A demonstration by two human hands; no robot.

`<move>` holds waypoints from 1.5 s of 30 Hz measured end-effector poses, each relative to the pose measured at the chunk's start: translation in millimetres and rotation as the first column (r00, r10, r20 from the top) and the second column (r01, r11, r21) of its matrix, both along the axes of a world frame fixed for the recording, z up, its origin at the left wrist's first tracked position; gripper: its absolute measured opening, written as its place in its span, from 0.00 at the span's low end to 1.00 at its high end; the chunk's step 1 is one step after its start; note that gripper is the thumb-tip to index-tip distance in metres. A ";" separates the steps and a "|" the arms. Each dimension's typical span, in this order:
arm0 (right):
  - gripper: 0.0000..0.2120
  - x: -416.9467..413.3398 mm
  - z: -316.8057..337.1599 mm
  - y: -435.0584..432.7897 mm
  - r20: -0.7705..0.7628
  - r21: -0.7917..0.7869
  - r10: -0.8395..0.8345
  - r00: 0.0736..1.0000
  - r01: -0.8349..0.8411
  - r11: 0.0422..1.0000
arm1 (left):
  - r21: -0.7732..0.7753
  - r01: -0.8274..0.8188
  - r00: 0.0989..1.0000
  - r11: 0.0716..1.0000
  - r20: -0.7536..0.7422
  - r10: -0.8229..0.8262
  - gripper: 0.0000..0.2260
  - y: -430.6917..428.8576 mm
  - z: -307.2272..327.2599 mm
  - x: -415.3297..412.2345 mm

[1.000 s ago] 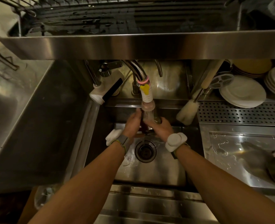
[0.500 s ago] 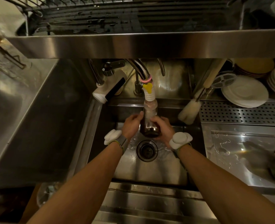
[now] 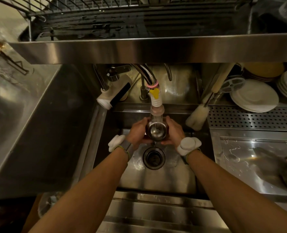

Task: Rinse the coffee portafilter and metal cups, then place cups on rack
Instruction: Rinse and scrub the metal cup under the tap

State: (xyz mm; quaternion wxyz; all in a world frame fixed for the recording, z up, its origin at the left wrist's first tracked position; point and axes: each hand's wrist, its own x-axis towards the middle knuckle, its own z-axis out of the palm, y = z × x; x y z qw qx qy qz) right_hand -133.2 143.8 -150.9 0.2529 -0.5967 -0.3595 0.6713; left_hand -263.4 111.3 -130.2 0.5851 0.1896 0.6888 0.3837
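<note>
both hands cupped round one metal cup (image 3: pixel 156 131), left hand (image 3: pixel 138 132) on its left wall, right hand (image 3: pixel 174 132) on its right wall, fingers wrapped, thumbs near the rim. cup sits directly between the palms, mouth tilted up toward the camera, long axis roughly vertical and in line with the faucet nozzle (image 3: pixel 156 108) just above it. water appears to run into the bowl. cup is held over the sink (image 3: pixel 164 180), above and just behind the drain (image 3: pixel 154 158). neither hand is nearer, grip is symmetric. rack (image 3: pixel 122 15) is well above and behind, past the steel shelf edge (image 3: pixel 156 49), so my read: next move is a lift up and forward. portafilter not identifiable here.
</note>
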 end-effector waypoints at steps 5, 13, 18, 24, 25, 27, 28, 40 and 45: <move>0.21 0.8 2.6 -4.5 0.004 0.043 0.013 1.000 -0.013 0.999 | -0.097 -0.049 0.994 0.994 0.092 0.058 0.18 6.4 -1.5 -2.3; 0.49 -2.4 -2.7 -16.4 0.197 0.393 0.250 0.948 -0.310 0.866 | -0.159 -0.010 0.999 0.987 0.039 0.016 0.13 4.9 -1.0 -6.5; 0.46 9.0 -5.5 -11.2 0.305 0.403 0.181 0.935 -0.299 0.865 | -0.211 0.099 0.989 0.972 -0.084 -0.119 0.22 -4.4 -2.3 -19.9; 0.46 -2.2 2.7 -12.4 0.291 0.406 0.253 0.923 -0.359 0.840 | -0.184 -0.008 0.973 0.983 -0.229 -0.035 0.24 -6.7 0.8 -31.8; 0.47 -0.3 3.1 -14.0 0.299 0.399 0.253 0.920 -0.361 0.843 | -0.186 -0.015 0.969 0.982 -0.244 -0.031 0.24 -6.2 1.5 -32.8; 0.48 5.0 4.5 -11.2 0.302 0.397 0.198 0.932 -0.312 0.863 | -0.175 0.001 0.962 0.985 -0.269 -0.049 0.23 -7.4 4.1 -33.5; 0.47 6.7 6.1 -7.8 0.298 0.406 0.168 0.940 -0.284 0.869 | -0.166 0.019 0.960 0.986 -0.274 -0.064 0.23 -8.3 4.2 -32.1; 0.44 5.8 15.4 -4.8 0.261 0.412 0.168 0.951 -0.267 0.871 | -0.112 0.077 0.949 0.991 -0.295 -0.107 0.19 -10.2 -0.4 -31.1; 0.44 7.2 9.9 -17.3 0.311 0.375 0.282 0.908 -0.390 0.841 | -0.118 0.075 0.945 0.990 -0.308 -0.108 0.23 -5.7 1.3 -29.9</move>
